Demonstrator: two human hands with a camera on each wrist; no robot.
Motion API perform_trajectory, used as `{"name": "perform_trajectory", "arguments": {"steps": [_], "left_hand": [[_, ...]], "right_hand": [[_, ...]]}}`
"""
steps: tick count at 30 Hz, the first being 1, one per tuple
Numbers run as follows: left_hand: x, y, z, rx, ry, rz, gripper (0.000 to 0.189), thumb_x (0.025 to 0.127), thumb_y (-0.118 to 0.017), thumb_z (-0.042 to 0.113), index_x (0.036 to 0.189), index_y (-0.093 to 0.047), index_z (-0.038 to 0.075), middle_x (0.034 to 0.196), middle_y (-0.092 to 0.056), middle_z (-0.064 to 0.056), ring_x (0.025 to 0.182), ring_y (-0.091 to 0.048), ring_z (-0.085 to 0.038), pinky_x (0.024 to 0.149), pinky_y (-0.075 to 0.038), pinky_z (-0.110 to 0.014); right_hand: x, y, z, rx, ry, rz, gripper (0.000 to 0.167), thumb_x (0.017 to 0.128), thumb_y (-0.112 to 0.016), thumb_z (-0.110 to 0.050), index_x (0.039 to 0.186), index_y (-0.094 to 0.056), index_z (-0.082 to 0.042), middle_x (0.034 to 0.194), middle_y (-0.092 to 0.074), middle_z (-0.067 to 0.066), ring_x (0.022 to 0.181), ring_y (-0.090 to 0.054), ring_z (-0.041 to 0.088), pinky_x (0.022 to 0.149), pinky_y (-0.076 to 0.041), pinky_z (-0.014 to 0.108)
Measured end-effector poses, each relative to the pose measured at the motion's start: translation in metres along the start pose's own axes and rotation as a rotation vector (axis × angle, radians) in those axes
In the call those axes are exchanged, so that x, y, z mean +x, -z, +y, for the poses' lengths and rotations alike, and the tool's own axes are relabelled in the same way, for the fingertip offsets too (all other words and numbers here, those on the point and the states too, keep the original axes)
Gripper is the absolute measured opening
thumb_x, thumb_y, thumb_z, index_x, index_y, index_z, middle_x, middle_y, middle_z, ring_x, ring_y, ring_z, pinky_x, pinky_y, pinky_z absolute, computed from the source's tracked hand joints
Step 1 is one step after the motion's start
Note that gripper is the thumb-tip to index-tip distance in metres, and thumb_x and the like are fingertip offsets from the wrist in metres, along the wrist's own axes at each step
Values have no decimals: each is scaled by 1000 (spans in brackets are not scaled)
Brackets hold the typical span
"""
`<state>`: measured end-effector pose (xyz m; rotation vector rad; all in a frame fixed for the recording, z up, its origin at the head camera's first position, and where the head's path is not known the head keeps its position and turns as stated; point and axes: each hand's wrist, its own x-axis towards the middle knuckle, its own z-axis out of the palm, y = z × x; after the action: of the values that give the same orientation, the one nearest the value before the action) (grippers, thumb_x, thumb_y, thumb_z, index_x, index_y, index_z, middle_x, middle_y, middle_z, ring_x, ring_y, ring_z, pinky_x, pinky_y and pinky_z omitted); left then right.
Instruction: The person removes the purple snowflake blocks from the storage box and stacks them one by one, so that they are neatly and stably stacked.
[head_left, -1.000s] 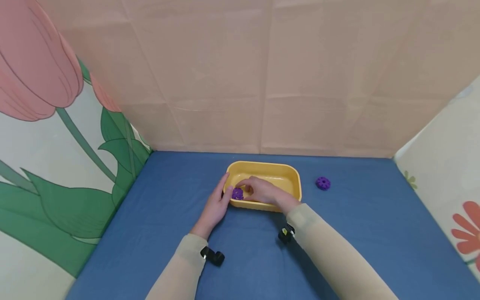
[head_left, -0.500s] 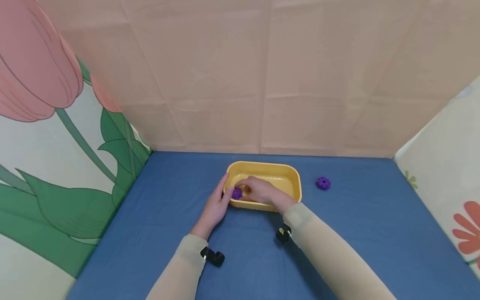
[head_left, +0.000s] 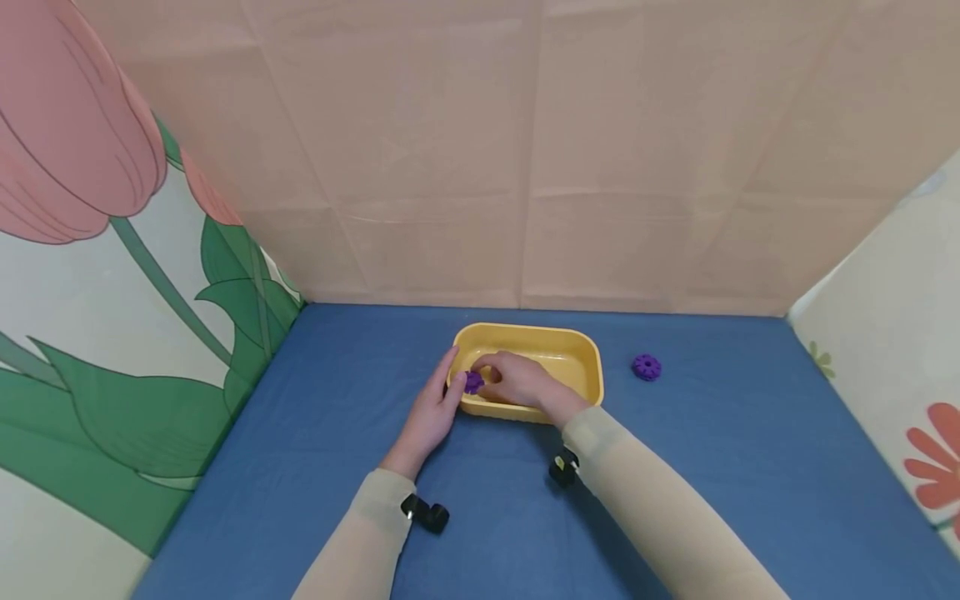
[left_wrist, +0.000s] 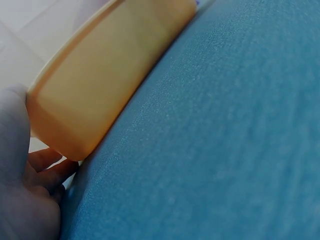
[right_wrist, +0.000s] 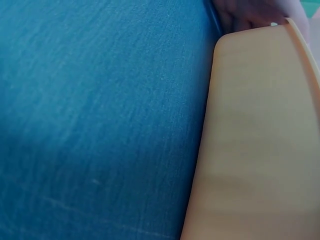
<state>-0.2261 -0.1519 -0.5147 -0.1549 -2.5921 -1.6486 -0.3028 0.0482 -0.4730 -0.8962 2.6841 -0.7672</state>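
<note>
A yellow rectangular tray [head_left: 536, 337] lies on the blue surface in the head view. My left hand [head_left: 433, 408] grips its left end, thumb over the rim and fingers along the outside. The left wrist view shows those fingers [left_wrist: 52, 170] curled against the tray's end wall. Inside the tray at the left, my right hand [head_left: 517, 379] pinches a purple notched round piece [head_left: 473, 382] between thumb and forefinger. Part of this piece is hidden by the left thumb. The tray's side wall [right_wrist: 255, 135] hides my right fingers in the right wrist view.
Right of the tray lies another purple round piece [head_left: 647, 367] with holes around a centre opening. A pinkish-beige sheet [head_left: 517, 167] stands behind the blue cloth [head_left: 720, 467]. Walls with flower pictures rise on both sides.
The purple piece in my right hand has shifted slightly up and tilted or turned. My right wrist has moved a little left. My left hand and the tray stay put.
</note>
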Motion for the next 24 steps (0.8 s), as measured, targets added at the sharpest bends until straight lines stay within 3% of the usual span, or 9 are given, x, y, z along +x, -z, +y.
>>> {"name": "perform_trajectory", "arguments": {"steps": [11, 16, 24], "left_hand": [[0, 1, -2, -2, -11, -12, 65, 115, -41, 64, 176, -28, 42, 180, -31, -2, 165, -29, -30, 131, -27, -62], [0, 1, -1, 6, -9, -6, 61, 118, -43, 55, 176, -28, 41, 179, -32, -2, 164, -30, -30, 131, -27, -60], [2, -1, -1, 7, 1, 0, 58, 120, -46, 44, 176, -28, 41, 179, -33, -3, 164, -31, -31, 131, -27, -61]], "right_hand": [[4, -2, 3, 13, -49, 28, 43, 102, -83, -30, 141, -73, -15, 99, -70, 1, 89, -64, 22, 84, -57, 42], [11, -7, 15, 24, 20, 44, 47, 98, -86, -35, 138, -74, -13, 99, -70, 2, 88, -63, 22, 82, -56, 42], [13, -7, 14, 26, 39, 40, 36, 98, -85, -31, 129, -78, -15, 95, -70, 1, 86, -63, 22, 80, -55, 41]]}}
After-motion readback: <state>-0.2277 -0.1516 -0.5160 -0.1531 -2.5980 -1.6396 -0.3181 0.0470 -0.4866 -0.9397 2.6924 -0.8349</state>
